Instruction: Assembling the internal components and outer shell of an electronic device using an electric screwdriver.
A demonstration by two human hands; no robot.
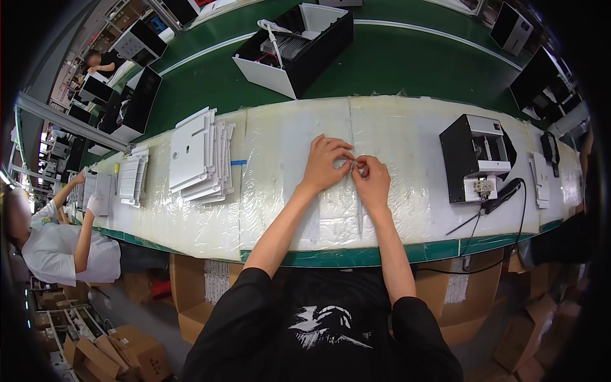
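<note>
Over the middle of the plastic-covered bench (286, 210), my left hand (328, 163) and my right hand (372, 180) meet at the fingertips. Both pinch at something tiny between them, too small to make out. The other fingers of my left hand are bent loosely forward. To the left of my hands stands a stack of white plastic panels (194, 156), with a short blue strip (238, 162) beside it. On the right sits a black and silver bench machine (477, 159), and a black handheld tool (504, 195) with a cable lies against its front.
Beyond the bench, a white and black appliance housing (296, 54) rests on the green conveyor (407, 63). Smaller white panels (133, 176) lie farther left, near a gloved co-worker (73, 235). Open cardboard boxes (194, 296) stand under the bench edge. A black cable (474, 270) hangs over the front edge.
</note>
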